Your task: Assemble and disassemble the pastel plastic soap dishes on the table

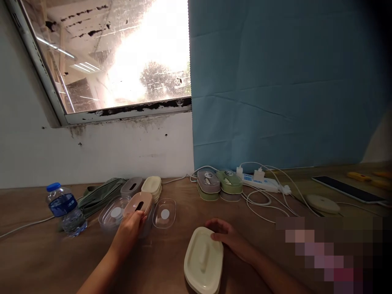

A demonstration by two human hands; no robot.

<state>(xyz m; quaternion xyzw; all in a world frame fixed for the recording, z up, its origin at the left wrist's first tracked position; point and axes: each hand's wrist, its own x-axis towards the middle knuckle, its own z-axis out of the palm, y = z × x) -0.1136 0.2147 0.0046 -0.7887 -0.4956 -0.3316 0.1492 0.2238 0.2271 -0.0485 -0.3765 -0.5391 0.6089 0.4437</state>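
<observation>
My left hand (pixel 130 228) is closed on the near edge of a pink lid (pixel 143 199) with a dark oval slot, above a stack of containers. Beside it are a clear lid (pixel 164 222) with a round white sticker and clear containers (pixel 107 216). With fingers bent round its upper right side, my right hand (pixel 226 236) grips a cream lunch box (pixel 203 261) with a raised ridge in its middle. A stack of cream lids (pixel 151 185) and a grey-mauve lid (pixel 131 186) lie behind my left hand.
A water bottle (pixel 65 210) and a green bag (pixel 101 197) are at the left. Stacked mauve boxes (pixel 208 181) and green boxes (pixel 230 182) stand at the back, near a power strip (pixel 266 183) with loose white cables. A phone (pixel 346 189) lies at the right.
</observation>
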